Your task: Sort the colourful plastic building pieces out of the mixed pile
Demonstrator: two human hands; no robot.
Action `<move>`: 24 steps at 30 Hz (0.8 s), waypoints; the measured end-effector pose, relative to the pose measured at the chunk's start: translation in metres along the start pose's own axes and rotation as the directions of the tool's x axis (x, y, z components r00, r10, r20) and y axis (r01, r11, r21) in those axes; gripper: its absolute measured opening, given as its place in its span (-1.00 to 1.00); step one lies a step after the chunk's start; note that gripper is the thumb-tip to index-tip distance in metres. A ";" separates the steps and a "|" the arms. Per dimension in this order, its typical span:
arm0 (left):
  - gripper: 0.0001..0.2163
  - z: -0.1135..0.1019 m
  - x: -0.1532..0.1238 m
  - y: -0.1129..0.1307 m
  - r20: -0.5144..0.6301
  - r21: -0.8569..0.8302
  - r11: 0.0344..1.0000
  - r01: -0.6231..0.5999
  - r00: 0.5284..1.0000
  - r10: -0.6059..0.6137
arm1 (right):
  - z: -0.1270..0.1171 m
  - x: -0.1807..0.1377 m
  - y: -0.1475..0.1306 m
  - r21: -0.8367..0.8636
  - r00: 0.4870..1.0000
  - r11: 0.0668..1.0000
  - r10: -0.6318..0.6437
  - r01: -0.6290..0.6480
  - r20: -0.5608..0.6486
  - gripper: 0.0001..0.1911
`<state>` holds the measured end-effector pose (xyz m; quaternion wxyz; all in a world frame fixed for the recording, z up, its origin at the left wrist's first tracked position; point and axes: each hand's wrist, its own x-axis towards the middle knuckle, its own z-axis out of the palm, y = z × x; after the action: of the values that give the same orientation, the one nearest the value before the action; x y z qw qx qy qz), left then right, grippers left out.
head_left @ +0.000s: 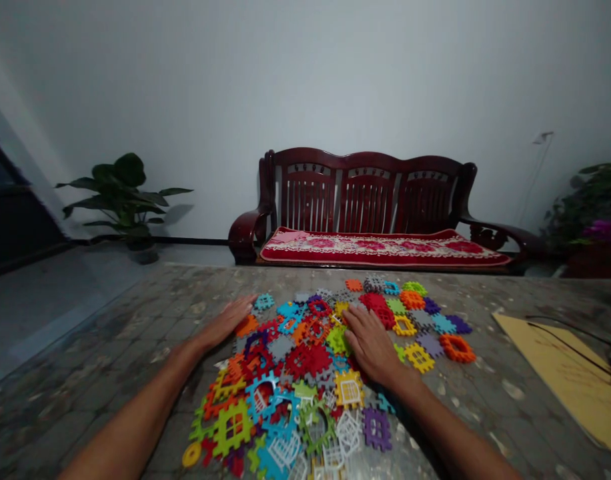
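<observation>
Your left hand (pixel 238 316) lay outstretched at the far left edge of the colourful notched pieces (pixel 305 360), which were heaped on the desk (pixel 150 320). Your right hand (pixel 370 341) rested flat upon some pieces.

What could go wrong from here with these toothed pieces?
The toothed pieces overlap in a heap, so a sweep of the right hand could drag neighbours along.
Thin white lattice pieces lie mixed in and might get bent.
The round yellow piece at the heap's near-left edge could be knocked away.
</observation>
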<state>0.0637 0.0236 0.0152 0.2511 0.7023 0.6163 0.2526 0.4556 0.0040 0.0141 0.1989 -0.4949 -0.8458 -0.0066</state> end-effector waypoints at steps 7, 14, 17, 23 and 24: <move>-0.36 0.027 0.009 0.042 0.022 -0.012 0.999 -0.049 0.999 0.049 | -0.003 -0.001 -0.004 -0.012 1.000 1.000 -0.013 0.013 0.021 -0.53; -0.34 0.038 0.009 0.060 0.010 -0.101 0.992 -0.074 0.997 0.075 | -0.002 -0.001 -0.004 -0.013 1.000 1.000 -0.008 0.009 0.018 -0.53; -0.33 0.034 0.005 0.058 -0.012 -0.161 0.986 -0.042 0.999 0.040 | -0.004 -0.003 -0.004 0.014 0.999 1.000 -0.005 0.006 -0.039 -0.55; -0.37 0.031 -0.005 0.034 -0.223 -0.210 0.977 0.044 0.971 -0.092 | -0.026 -0.012 0.014 0.075 0.962 0.997 0.048 -0.029 -0.268 -0.57; -0.37 0.032 -0.006 0.031 -0.235 -0.206 0.977 0.051 0.967 -0.101 | -0.030 -0.016 0.023 0.081 0.949 0.994 0.090 -0.068 -0.303 -0.56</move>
<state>0.1071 0.0127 0.0112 0.2517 0.6130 0.6408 0.3875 0.4914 -0.0038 0.0321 0.3446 -0.5142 -0.7840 -0.0459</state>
